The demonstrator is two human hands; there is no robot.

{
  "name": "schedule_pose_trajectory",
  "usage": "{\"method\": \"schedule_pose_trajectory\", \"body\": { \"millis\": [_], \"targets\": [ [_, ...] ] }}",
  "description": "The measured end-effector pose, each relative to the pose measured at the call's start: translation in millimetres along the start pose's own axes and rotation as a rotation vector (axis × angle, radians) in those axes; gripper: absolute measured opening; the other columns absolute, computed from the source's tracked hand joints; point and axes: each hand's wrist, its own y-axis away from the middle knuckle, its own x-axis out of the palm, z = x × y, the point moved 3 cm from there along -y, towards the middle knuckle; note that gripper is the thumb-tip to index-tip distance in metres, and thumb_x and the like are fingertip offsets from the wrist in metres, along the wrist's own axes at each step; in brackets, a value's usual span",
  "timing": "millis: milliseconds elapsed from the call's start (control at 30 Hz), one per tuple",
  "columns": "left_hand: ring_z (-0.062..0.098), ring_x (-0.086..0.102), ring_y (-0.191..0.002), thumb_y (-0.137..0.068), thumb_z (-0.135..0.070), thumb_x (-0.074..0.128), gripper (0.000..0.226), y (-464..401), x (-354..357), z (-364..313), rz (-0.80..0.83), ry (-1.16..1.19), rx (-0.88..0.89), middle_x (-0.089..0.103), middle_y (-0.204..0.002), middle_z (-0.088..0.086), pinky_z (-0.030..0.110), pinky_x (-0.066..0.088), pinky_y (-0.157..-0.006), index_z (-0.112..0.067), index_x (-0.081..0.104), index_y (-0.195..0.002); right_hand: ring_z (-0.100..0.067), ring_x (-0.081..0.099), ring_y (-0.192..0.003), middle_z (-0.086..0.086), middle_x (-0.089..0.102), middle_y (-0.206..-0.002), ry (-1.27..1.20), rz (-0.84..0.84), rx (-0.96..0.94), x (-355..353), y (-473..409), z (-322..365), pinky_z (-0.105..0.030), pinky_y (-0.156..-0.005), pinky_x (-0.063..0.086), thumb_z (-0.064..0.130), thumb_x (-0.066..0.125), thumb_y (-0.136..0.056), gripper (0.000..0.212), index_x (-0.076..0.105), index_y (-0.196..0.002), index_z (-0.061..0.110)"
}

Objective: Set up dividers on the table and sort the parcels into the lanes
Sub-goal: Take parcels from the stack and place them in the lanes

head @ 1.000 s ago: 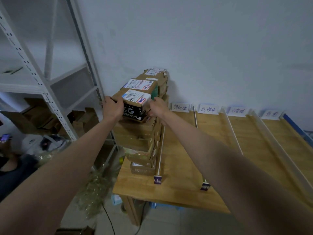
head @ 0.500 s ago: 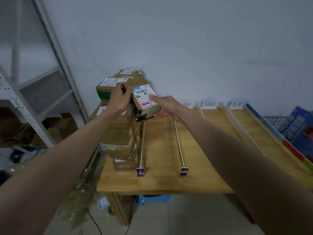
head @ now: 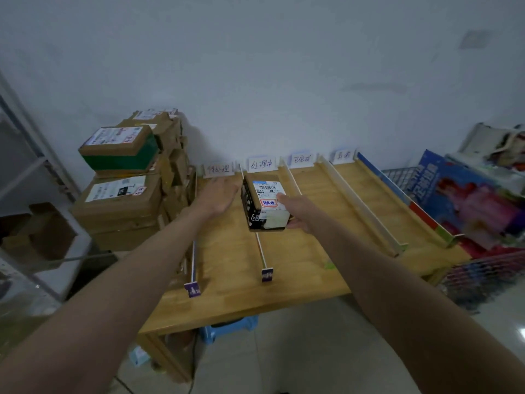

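A: Where's the parcel [head: 265, 204] at?

B: It's being carried over the table [head: 233, 291] toward the back edge, above the divider [head: 262, 253] between the first two lanes, long axis running along the lanes. It's gripped by the right hand [head: 297, 216], fingers curled underneath.

A: Left hand [head: 217, 194]?

B: Spread flat, nothing held, just beside the parcel's left. Both arms are stretched forward.

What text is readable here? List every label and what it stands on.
"待处理": first lane card
"处理中": second lane card
"已完成": third lane card, faint
"异常": fourth lane card, likely
"待处理", likely: red sticker on parcel
Shipping labels, blue box print: too blurred.
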Motion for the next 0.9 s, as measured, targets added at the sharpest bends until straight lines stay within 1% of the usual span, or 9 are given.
{"method": "schedule_pose_trajectory", "body": {
  "millis": [100,200,300,400,533,633,700,767,900],
  "targets": [
    [0.03,0.031,-0.142,-0.107,-0.034,0.033,0.053,-10,24,1,0.053,-0.141,-0.022,0.036,-0.153,0.018,0.037,0.027,-0.111,0.0,0.038,-0.147,-0.025,0.065,-0.091,-0.01,0.068,-0.106,0.022,-0.017,0.019,-21,-22,-14,-0.038,-0.081,0.056,0.041,0.054,-0.1,0.046,0.058,-0.125,0.003],
    [0.03,0.042,-0.134,-0.106,-0.04,0.031,0.054,-26,45,10,0.083,-0.245,-0.073,0.04,-0.15,0.013,0.041,0.037,-0.105,-0.006,0.038,-0.147,-0.024,0.065,-0.086,-0.01,0.067,-0.103,0.038,-0.019,0.038,-37,-49,-22,-0.033,-0.069,0.053,0.042,0.054,-0.099,0.046,0.06,-0.124,0.003],
    [0.031,0.047,-0.127,-0.104,-0.045,0.03,0.053,-44,61,17,0.108,-0.312,-0.124,0.046,-0.143,0.012,0.046,0.043,-0.102,-0.011,0.044,-0.141,-0.029,0.067,-0.097,-0.013,0.068,-0.112,0.073,-0.005,0.054,-48,-81,-26,-0.035,-0.074,0.056,0.043,0.054,-0.099,0.047,0.062,-0.123,0.004],
    [0.031,0.046,-0.127,-0.104,-0.043,0.031,0.051,-67,80,22,0.101,-0.222,-0.172,0.049,-0.139,0.014,0.042,0.04,-0.1,-0.009,0.047,-0.139,-0.029,0.067,-0.101,-0.014,0.069,-0.115,0.082,0.03,0.06,-52,-117,-26,-0.037,-0.078,0.056,0.044,0.056,-0.097,0.048,0.061,-0.124,0.004],
    [0.031,0.052,-0.12,-0.104,-0.045,0.033,0.051,-88,103,26,0.082,-0.124,-0.242,0.054,-0.134,0.014,0.039,0.043,-0.095,-0.008,0.056,-0.129,-0.027,0.065,-0.098,-0.009,0.068,-0.109,0.102,0.127,0.059,-37,-150,-23,-0.037,-0.082,0.054,0.046,0.053,-0.098,0.048,0.06,-0.126,0.007],
    [0.027,0.061,-0.09,-0.101,-0.056,0.031,0.058,-104,119,26,0.138,0.017,-0.347,0.066,-0.104,0.013,0.034,0.045,-0.071,-0.009,0.065,-0.098,-0.026,0.065,-0.095,-0.011,0.069,-0.112,0.107,0.166,0.067,-22,-170,-20,-0.036,-0.081,0.055,0.044,0.055,-0.098,0.047,0.061,-0.125,0.006],
    [0.021,0.061,-0.079,-0.096,-0.066,0.032,0.062,-116,127,26,0.162,0.166,-0.412,0.066,-0.095,0.007,0.033,0.047,-0.067,-0.014,0.066,-0.095,-0.027,0.067,-0.098,-0.013,0.069,-0.114,0.114,0.181,0.061,-11,-183,-16,-0.037,-0.082,0.057,0.042,0.055,-0.098,0.046,0.062,-0.124,0.005],
    [0.019,0.064,-0.077,-0.09,-0.071,0.044,0.058,-127,132,29,0.177,0.304,-0.469,0.065,-0.091,0.001,0.034,0.054,-0.07,-0.017,0.064,-0.094,-0.025,0.066,-0.094,-0.011,0.069,-0.112,0.111,0.207,0.06,-1,-196,-10,-0.035,-0.078,0.058,0.041,0.055,-0.099,0.044,0.062,-0.124,0.006],
    [0.015,0.055,-0.056,-0.086,-0.052,0.069,0.037,-155,137,49,0.148,0.425,-0.554,0.061,-0.069,0.002,0.026,0.045,-0.051,-0.017,0.062,-0.076,-0.024,0.065,-0.091,-0.012,0.068,-0.113,0.127,0.265,0.051,16,-225,1,-0.033,-0.081,0.056,0.039,0.054,-0.1,0.043,0.061,-0.125,0.006]
  ]
}}
